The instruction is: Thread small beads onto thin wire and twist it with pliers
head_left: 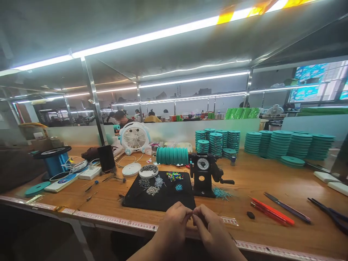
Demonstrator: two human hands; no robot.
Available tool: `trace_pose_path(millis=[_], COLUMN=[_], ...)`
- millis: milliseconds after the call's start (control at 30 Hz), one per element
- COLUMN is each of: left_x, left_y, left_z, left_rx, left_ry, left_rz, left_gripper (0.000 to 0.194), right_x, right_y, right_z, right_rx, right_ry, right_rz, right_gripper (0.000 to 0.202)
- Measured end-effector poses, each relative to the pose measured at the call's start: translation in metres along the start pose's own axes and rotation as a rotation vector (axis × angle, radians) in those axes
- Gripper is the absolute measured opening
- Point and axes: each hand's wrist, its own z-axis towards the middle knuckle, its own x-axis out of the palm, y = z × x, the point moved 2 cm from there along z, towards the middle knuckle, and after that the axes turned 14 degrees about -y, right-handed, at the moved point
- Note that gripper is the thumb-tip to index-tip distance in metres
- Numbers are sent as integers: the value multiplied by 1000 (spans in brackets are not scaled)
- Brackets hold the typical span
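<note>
My left hand (175,222) and my right hand (208,226) meet over the table's front edge, thumbs and forefingers pinched close together. What they hold, if anything, is too small to make out. Just beyond them lies a black mat (165,201) with colourful beads (174,176), silvery small parts (152,191) and short blue pieces (178,187). A white dish (148,172) of grey pieces rests at the mat's back edge. Right of the mat stands a black hand-cranked winder (202,177), with a row of teal spools (172,156) on its left side.
Teal spool stacks (281,145) stand at the back right. Red tool (272,211), knife (286,207) and black scissors (330,214) lie at the right. A white fan (135,137), phone (106,158) and blue wire reel (56,163) are on the left. Several people sit far behind.
</note>
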Motion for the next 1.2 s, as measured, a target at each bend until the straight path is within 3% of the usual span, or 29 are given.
trace_pose_path(millis=[200, 400, 533, 733, 833, 900, 933, 1000, 1067, 1200], left_x=[1, -8, -9, -3, 0, 2, 3, 4, 5, 5], left_y=[7, 11, 12, 9, 10, 13, 14, 18, 23, 30], left_z=[0, 1, 4, 5, 7, 10, 10, 11, 12, 11], left_rx=[-20, -173, -189, -188, -198, -238, -267, -332, -393, -483], left_ry=[82, 143, 147, 193, 162, 145, 139, 135, 135, 129], left_rz=[117, -65, -132, -159, -174, -224, -259, -343, -425, -542], left_gripper=[21, 19, 18, 24, 25, 25, 25, 25, 25, 29], right_x=[1, -1, -2, -4, -22, -45, -57, -75, -80, -64], right_y=[0, -2, 2, 11, 6, -7, -17, -35, -50, -60], right_z=[-2, -4, -5, -7, 1, 12, 18, 30, 40, 48], right_rx=[22, -10, -21, -59, -87, 15, 144, 256, 331, 440], right_ry=[18, 32, 33, -62, -170, -323, -417, -483, -458, -320], right_rz=[-55, -81, -65, -57, -36, -37, -47, -59, -28, 120], right_gripper=[19, 17, 16, 14, 10, 11, 13, 14, 11, 20])
